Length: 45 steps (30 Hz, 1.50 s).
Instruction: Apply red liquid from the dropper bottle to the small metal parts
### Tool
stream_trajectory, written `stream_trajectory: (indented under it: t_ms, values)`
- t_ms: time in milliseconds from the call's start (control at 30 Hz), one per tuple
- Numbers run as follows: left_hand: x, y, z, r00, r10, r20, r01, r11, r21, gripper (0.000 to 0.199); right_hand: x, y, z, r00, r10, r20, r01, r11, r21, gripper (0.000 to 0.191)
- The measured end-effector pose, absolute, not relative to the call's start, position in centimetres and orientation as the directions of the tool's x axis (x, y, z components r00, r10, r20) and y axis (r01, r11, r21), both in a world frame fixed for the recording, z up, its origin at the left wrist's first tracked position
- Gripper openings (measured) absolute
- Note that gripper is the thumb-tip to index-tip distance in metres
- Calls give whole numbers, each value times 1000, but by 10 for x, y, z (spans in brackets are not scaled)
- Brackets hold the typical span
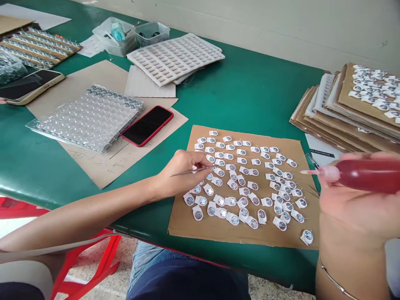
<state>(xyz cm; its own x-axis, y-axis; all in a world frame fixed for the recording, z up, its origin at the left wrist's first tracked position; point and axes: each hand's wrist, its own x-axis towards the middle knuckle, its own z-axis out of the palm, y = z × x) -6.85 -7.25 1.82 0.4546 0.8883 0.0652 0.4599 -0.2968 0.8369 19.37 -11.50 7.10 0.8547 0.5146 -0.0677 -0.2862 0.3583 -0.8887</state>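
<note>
Tweezers (183, 172), slim and silvery, lie pinched in the left hand (186, 173), its fingers nearly closed above the cardboard sheet (243, 238); the right hand (353, 208) is wrapped round a bottle (368, 176) of clear red liquid, held sideways over the sheet's right edge, its pale nozzle and thin needle pointing left; small white pieces (233, 218) with round, silvery, dark-rimmed discs lie scattered across the sheet, some overlapping; handwriting on the brown paper (103, 175), near the red-edged phone (147, 126), and pale print on the dark label (321, 153) are too small to read.
</note>
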Motion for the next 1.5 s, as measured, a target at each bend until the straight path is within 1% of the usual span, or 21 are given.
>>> stream_trajectory:
  t_ms: [33,67,100,133,200,233,267,367,467,567,667,800,1167,1233,1300,1400,1500]
  values:
    - [-74,-73,18,483,871,88,486,-350,801,9,189,-111,71,781,610,138,-129,373,-919,39]
    - [-78,-74,18,511,854,97,497,-386,777,10,182,-107,70,684,676,274,-23,396,-918,32]
    - [-82,-74,17,538,838,95,497,-406,767,10,175,-103,70,603,716,351,20,427,-904,28]
    - [-85,-75,15,563,822,92,486,-419,767,10,167,-99,69,526,761,379,14,437,-899,28]
    - [-89,-76,12,606,791,86,451,-431,781,11,149,-92,65,447,821,357,-8,402,-916,22]
    - [-89,-76,10,624,777,87,435,-438,787,12,140,-89,61,434,839,328,-31,378,-925,26]
    - [-90,-76,8,638,764,94,423,-450,786,12,131,-88,56,384,879,283,-33,319,-947,25]
    - [-91,-76,3,691,708,148,385,-534,753,14,112,-89,37,314,918,243,25,248,-969,21]
    - [-93,-75,-1,745,634,205,328,-617,715,15,104,-94,21,308,919,247,177,200,-964,20]
    - [-94,-75,-4,758,610,231,296,-637,711,15,105,-97,12,293,906,304,317,208,-925,18]
    - [-94,-76,-6,764,596,247,274,-647,711,16,106,-96,8,264,897,355,385,240,-891,15]
    - [-94,-77,-6,761,597,253,276,-651,707,15,105,-95,5,255,891,376,406,254,-878,12]
    - [-92,-79,-6,777,574,260,273,-678,682,16,105,-97,5,236,905,355,421,234,-876,14]
    - [-91,-82,-7,794,549,262,284,-716,637,17,105,-97,5,229,907,355,413,240,-879,15]
    - [-90,-86,-9,822,509,254,302,-769,563,18,104,-97,4,211,912,352,407,245,-880,15]
    - [-88,-93,-14,849,456,267,323,-848,420,17,102,-98,2,165,930,328,393,243,-887,16]
    - [-85,-99,-17,853,396,341,317,-911,265,17,99,-97,0,125,925,359,415,280,-866,15]
